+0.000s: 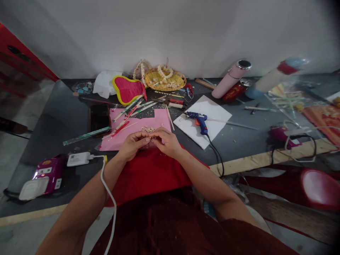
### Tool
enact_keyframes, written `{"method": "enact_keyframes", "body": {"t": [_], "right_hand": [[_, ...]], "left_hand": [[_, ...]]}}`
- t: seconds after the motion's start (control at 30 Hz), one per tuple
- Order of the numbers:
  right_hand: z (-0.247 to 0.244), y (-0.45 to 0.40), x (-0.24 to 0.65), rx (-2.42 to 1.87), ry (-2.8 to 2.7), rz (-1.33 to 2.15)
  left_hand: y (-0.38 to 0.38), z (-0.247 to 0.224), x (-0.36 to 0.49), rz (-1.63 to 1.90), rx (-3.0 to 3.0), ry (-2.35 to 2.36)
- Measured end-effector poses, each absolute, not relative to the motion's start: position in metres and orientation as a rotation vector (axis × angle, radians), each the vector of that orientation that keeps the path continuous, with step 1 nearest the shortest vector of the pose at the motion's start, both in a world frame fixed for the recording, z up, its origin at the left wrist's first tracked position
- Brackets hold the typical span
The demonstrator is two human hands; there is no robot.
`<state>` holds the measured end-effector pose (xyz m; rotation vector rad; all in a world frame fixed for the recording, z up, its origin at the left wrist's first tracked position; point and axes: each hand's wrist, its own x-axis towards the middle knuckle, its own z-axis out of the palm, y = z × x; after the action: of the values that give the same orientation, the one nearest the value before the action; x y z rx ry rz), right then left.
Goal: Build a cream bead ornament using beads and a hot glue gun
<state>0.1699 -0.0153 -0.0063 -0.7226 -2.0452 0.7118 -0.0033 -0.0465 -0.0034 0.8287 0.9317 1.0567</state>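
Note:
My left hand (135,144) and my right hand (167,141) meet fingertip to fingertip over the front edge of a pink sheet (162,118). Both are closed in a pinch, and what they hold is too small to make out. Just behind the fingers lies a small heap of short pale pieces (147,129). Red cloth (154,173) spreads beneath my wrists. Wrapped sticks (126,117) lie across the pink sheet, left of and behind my hands.
A blue glue gun (199,121) rests on a white board (212,136) to the right. Behind stand a yellow basket (151,83), pink flask (230,79) and red can (236,90). A phone (99,117) and purple box (54,170) lie left; a white cable (113,202) crosses my left forearm.

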Motion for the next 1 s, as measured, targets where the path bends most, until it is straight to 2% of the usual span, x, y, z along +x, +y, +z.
{"method": "enact_keyframes", "body": {"t": [1.0], "right_hand": [[-0.0058, -0.0169, 0.1679, -0.732, -1.982, 0.701]], "left_hand": [[-0.0446, -0.0093, -0.0020, 1.140, 0.841, 0.950]]}}
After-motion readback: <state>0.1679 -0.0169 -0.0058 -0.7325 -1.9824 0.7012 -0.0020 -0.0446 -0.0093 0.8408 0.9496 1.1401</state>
